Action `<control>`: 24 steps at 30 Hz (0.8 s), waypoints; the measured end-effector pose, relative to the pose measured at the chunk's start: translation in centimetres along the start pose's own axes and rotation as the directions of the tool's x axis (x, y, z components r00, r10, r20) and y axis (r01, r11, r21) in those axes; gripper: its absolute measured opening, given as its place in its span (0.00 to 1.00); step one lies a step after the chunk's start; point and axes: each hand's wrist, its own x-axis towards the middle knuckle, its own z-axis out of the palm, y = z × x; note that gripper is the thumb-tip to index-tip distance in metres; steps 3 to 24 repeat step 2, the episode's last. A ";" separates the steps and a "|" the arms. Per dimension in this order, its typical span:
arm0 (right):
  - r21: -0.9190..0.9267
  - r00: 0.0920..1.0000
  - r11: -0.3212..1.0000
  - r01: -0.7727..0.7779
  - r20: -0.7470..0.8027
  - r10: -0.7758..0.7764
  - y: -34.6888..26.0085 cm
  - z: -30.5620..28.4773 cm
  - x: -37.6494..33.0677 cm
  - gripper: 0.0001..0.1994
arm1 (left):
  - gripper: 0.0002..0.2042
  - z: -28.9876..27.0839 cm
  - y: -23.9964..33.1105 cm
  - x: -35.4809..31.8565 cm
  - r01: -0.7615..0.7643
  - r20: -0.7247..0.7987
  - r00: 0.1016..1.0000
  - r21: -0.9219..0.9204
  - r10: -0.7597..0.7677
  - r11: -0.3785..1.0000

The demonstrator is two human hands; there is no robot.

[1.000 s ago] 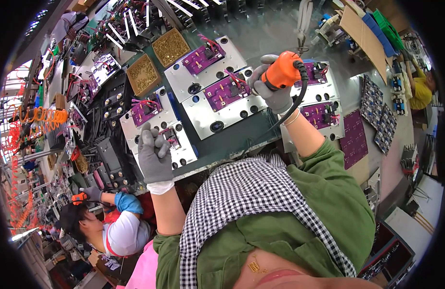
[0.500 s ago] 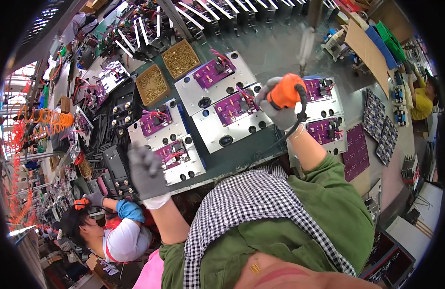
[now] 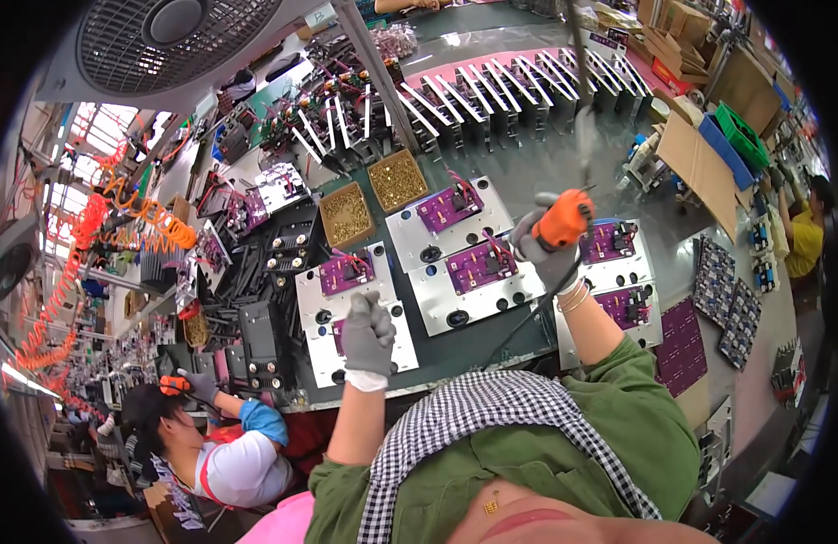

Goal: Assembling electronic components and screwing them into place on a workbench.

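Note:
My right hand (image 3: 548, 261), in a grey glove, is wrapped round an orange electric screwdriver (image 3: 566, 218) with a black cord (image 3: 521, 331). It is held above the right edge of a silver metal plate (image 3: 434, 302) bearing a purple circuit board (image 3: 478, 269). My left hand (image 3: 369, 334), also gloved, has its fingers curled together over the near left plate (image 3: 324, 361) and partly hides its purple board. Whether anything is pinched in those fingers is hidden. More plates with purple boards (image 3: 608, 241) lie to the right and behind.
Behind the plates stand two boxes of small brass-coloured screws (image 3: 346, 216). Black parts (image 3: 260, 331) are piled at left, near a co-worker (image 3: 242, 467). Bare purple boards (image 3: 680, 346) and dark board panels (image 3: 714, 279) lie at right. A fan (image 3: 170, 27) hangs upper left.
The view has shifted, bringing the fan in and moving the bench lower and rightward. My left hand has moved right over the near left plate. My right hand still grips the screwdriver.

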 end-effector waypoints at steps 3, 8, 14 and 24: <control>0.431 1.000 0.902 0.004 0.009 -0.009 -2.6 1.0 1.8 0.32 | 0.22 1.0 -0.2 1.0 -0.034 0.042 0.999 0.109 0.029 0.994; 0.431 1.000 0.902 0.004 0.009 -0.009 -2.6 1.0 1.8 0.32 | 0.22 1.0 -0.2 1.0 -0.034 0.042 0.999 0.109 0.029 0.994; 0.431 1.000 0.902 0.004 0.009 -0.009 -2.6 1.0 1.8 0.32 | 0.22 1.0 -0.2 1.0 -0.034 0.042 0.999 0.109 0.029 0.994; 0.431 1.000 0.902 0.004 0.009 -0.009 -2.6 1.0 1.8 0.32 | 0.22 1.0 -0.2 1.0 -0.034 0.042 0.999 0.109 0.029 0.994</control>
